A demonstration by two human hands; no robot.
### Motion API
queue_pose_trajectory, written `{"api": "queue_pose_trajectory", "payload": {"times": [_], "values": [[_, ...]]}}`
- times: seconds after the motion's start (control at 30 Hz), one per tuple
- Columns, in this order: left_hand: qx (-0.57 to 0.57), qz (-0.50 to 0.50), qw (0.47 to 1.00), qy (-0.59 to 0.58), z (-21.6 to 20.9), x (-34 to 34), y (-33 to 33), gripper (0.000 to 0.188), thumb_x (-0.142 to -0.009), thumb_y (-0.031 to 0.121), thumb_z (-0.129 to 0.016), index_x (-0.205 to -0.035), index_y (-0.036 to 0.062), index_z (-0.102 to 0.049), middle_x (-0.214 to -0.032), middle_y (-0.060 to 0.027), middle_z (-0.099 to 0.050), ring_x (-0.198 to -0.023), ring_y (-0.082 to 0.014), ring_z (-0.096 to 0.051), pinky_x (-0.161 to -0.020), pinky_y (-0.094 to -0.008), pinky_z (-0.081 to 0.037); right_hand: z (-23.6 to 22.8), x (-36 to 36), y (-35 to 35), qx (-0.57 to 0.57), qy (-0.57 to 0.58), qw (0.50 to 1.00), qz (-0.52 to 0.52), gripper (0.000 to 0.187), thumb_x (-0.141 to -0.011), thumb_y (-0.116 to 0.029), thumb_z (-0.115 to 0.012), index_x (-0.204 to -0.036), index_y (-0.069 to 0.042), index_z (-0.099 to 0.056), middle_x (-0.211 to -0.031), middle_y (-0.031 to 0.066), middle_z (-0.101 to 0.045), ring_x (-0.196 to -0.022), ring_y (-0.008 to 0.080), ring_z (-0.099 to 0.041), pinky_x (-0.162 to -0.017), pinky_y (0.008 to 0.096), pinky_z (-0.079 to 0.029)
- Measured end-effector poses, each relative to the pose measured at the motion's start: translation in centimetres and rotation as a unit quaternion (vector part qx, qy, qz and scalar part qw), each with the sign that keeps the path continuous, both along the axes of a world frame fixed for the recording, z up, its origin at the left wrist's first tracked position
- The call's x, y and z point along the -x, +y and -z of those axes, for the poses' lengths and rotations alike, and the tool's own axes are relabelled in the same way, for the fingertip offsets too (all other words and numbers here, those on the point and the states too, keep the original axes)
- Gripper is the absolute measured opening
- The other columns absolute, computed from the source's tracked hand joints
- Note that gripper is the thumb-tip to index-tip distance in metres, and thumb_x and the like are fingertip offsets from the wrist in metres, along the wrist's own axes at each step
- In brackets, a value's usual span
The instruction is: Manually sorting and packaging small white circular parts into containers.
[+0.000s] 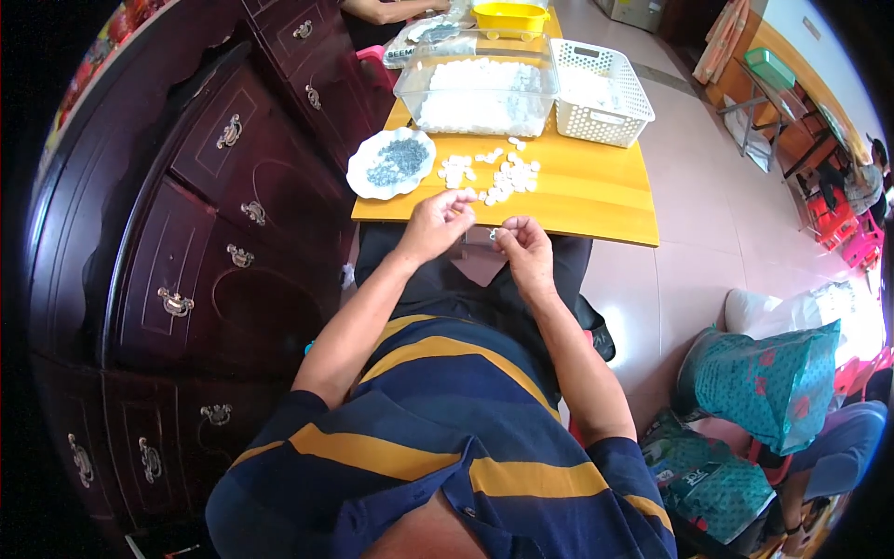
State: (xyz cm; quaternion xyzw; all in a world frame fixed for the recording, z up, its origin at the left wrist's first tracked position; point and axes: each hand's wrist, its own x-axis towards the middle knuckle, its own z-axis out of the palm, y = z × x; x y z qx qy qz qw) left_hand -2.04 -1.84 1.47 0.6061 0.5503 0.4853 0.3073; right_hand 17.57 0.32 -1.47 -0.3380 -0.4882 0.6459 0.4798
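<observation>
At the near edge of the yellow wooden table (596, 191), my right hand (527, 253) pinches a small whitish piece (494, 234) between thumb and fingers. My left hand (438, 226) is just to its left, thumb and fingers drawn together at the table edge. Whatever those left fingertips hold, if anything, is too small to make out. Right beyond them lie loose small white round pieces (515, 177), with another small cluster (455, 170) to the left. A white scalloped plate (362, 182) beside my left hand carries many small dark grey-blue pieces (399, 162).
Behind the loose pieces stands a clear plastic bin (410, 88) full of white pieces. Next to it is a white perforated basket (633, 121), with a yellow container (510, 17) farther back. Dark wooden drawers (214, 224) line the left. Teal bags (773, 382) stand on the right.
</observation>
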Motion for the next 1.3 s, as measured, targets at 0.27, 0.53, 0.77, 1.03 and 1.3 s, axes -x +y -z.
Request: {"api": "queue_pose_trajectory", "payload": {"times": [0.27,0.53,0.77,1.03,1.3], "values": [[-0.061,-0.077,0.94,0.326,0.3,1.3,4.6,0.027,-0.087,0.016,-0.07,-0.112,0.0059,-0.073,-0.086,-0.0122,-0.069,-0.074,-0.0274,-0.067,-0.071,-0.038,-0.054,0.8,-0.9,1.0,0.009,0.0,0.999,0.04,0.02,-0.095,-0.008,-0.062,-0.113,-0.001,-0.066,-0.09,0.0041,-0.067,-0.08,0.0112,-0.063,-0.075,0.0267,-0.052],[-0.081,-0.066,0.924,0.367,0.9,1.5,5.6,0.016,-0.09,0.019,-0.068,-0.096,0.0046,-0.069,-0.087,-0.0128,-0.069,-0.079,-0.0309,-0.068,-0.072,-0.0407,-0.054,1.1,-0.7,1.1,0.018,-0.004,1.0,0.014,0.011,-0.1,-0.007,-0.061,-0.11,-0.002,-0.065,-0.09,-0.0006,-0.064,-0.074,0.0084,-0.058,-0.069,0.0228,-0.048],[-0.038,-0.072,0.941,0.328,0.8,1.6,5.3,0.014,-0.086,0.017,-0.07,-0.085,0.0054,-0.064,-0.084,-0.0126,-0.07,-0.078,-0.0333,-0.069,-0.071,-0.0434,-0.055,1.4,-0.6,1.1,0.01,-0.028,1.0,0.006,0.009,-0.1,-0.007,-0.06,-0.107,-0.003,-0.064,-0.089,-0.0006,-0.062,-0.073,0.0085,-0.058,-0.069,0.0232,-0.048],[0.003,-0.034,0.999,-0.037,1.0,0.8,2.3,0.006,-0.094,0.008,-0.066,-0.094,0.0026,-0.063,-0.079,0.0008,-0.062,-0.066,-0.0055,-0.059,-0.059,-0.0223,-0.049,0.6,-0.8,0.6,0.024,-0.025,0.999,-0.001,0.011,-0.101,-0.01,-0.06,-0.108,-0.003,-0.064,-0.09,-0.0012,-0.063,-0.074,0.0083,-0.059,-0.069,0.0233,-0.048],[0.066,0.028,0.984,-0.164,-1.3,-0.1,-1.7,0.024,-0.096,0.004,-0.066,-0.12,0.0006,-0.067,-0.088,0.0021,-0.064,-0.07,-0.0033,-0.059,-0.064,-0.0189,-0.052,0.1,-0.3,-0.2,0.023,-0.019,0.998,-0.057,0.013,-0.101,-0.011,-0.061,-0.111,-0.004,-0.064,-0.091,-0.002,-0.064,-0.075,0.0078,-0.058,-0.071,0.0228,-0.047]]}}
